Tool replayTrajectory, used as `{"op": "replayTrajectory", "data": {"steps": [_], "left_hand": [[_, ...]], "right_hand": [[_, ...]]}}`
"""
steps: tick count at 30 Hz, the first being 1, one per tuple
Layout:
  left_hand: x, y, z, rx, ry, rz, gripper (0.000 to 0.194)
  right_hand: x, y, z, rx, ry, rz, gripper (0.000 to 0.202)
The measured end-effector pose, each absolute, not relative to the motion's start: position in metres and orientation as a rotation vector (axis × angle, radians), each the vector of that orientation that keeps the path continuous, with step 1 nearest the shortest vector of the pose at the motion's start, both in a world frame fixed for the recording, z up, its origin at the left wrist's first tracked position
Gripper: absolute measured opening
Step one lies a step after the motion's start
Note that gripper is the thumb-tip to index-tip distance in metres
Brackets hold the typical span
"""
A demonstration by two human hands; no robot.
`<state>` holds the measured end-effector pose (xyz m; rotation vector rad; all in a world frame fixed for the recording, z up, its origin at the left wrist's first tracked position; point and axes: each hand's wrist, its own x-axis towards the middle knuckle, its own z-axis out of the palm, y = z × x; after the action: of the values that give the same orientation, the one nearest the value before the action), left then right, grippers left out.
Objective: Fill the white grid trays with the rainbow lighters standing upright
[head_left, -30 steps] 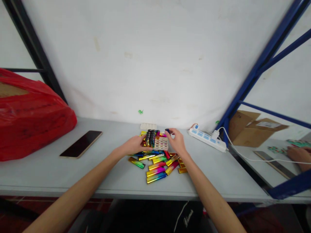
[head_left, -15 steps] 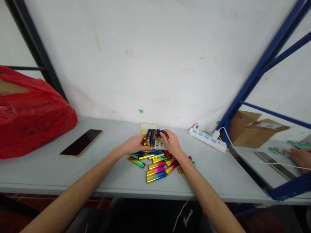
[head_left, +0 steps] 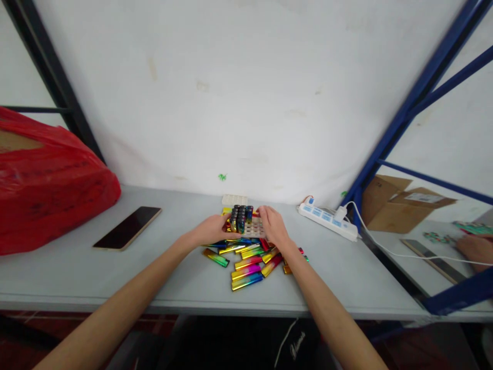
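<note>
A pale tray (head_left: 254,227) with rows of holes holds several upright lighters (head_left: 238,218) with dark tops, grouped at its left end; the holes on its right show bare. My left hand (head_left: 211,229) is closed on the tray's left end, thumb along the front. At the right end lies my right hand (head_left: 274,226), fingers stretched forward beside the tray with no lighter visible in them; their tips are partly hidden. Loose metallic rainbow lighters (head_left: 246,272) lie in a pile in front of the tray, and a few more show behind it.
Another pale tray (head_left: 234,200) lies near the wall. To the left are a phone (head_left: 128,227) and a red plastic bag (head_left: 57,190). A power strip (head_left: 328,222) with a white cable lies right. Beyond the blue frame are a cardboard box (head_left: 396,203) and another person's hand (head_left: 475,249).
My right hand has let go of a lighter, which now stands in the tray beside the others, and has drawn to the tray's right end. My left hand keeps its hold.
</note>
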<state>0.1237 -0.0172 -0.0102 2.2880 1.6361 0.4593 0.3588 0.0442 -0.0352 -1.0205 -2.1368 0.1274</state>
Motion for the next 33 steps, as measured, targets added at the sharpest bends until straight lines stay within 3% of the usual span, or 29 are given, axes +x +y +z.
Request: {"op": "replayTrajectory", "data": {"steps": [10, 15, 19, 23, 28, 33], "left_hand": [[0.125, -0.018, -0.008, 2.281, 1.659, 0.437, 0.075], [0.125, -0.018, -0.008, 2.289, 1.658, 0.421, 0.074], [0.123, -0.016, -0.011, 2.292, 1.648, 0.443, 0.073], [0.123, -0.015, -0.013, 2.287, 1.636, 0.459, 0.071], [0.124, -0.017, -0.009, 2.28, 1.675, 0.433, 0.071], [0.124, -0.017, -0.008, 2.306, 1.673, 0.409, 0.072]], "right_hand": [[0.381, 0.077, -0.058, -1.051, -2.332, 0.409, 0.049], [0.382, 0.076, -0.054, -1.114, -2.356, 0.298, 0.045], [0.386, 0.075, -0.051, -1.111, -2.366, 0.26, 0.029], [0.392, 0.076, -0.052, -1.114, -2.394, 0.247, 0.036], [0.392, 0.079, -0.052, -1.186, -2.239, 0.256, 0.022], [0.388, 0.084, -0.052, -1.206, -1.852, 0.46, 0.026]]}}
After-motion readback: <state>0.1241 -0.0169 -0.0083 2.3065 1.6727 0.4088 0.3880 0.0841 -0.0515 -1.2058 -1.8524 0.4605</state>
